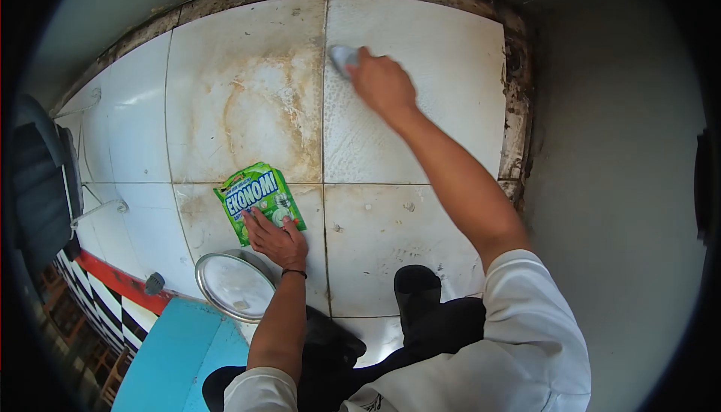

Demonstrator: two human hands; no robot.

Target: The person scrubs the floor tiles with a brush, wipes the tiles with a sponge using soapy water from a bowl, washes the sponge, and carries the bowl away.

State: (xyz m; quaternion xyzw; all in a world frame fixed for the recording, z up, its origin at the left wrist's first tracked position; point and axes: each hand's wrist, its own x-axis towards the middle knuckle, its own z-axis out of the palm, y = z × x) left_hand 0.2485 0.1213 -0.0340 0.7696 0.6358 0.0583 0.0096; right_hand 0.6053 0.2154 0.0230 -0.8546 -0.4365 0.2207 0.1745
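My right hand (381, 85) is closed around a pale scrubbing tool (344, 59), which rests against the white tiles near the vertical grout line, at the upper middle. Wet, bubbly streaks mark the tile around it. Lower left, my left hand (276, 241) lies with its fingers spread on a green EKONOMI pouch (259, 193), covering its lower part. The pouch lies flat on the tiles. Brown stains (263, 104) cover the tile above the pouch.
A round metal lid or container (234, 286) stands just below my left hand. Dark tile borders (517, 104) meet grey walls. At the left are a black object (37, 194), a turquoise surface (176, 352) and a red edge (124, 283). My black shoes are below.
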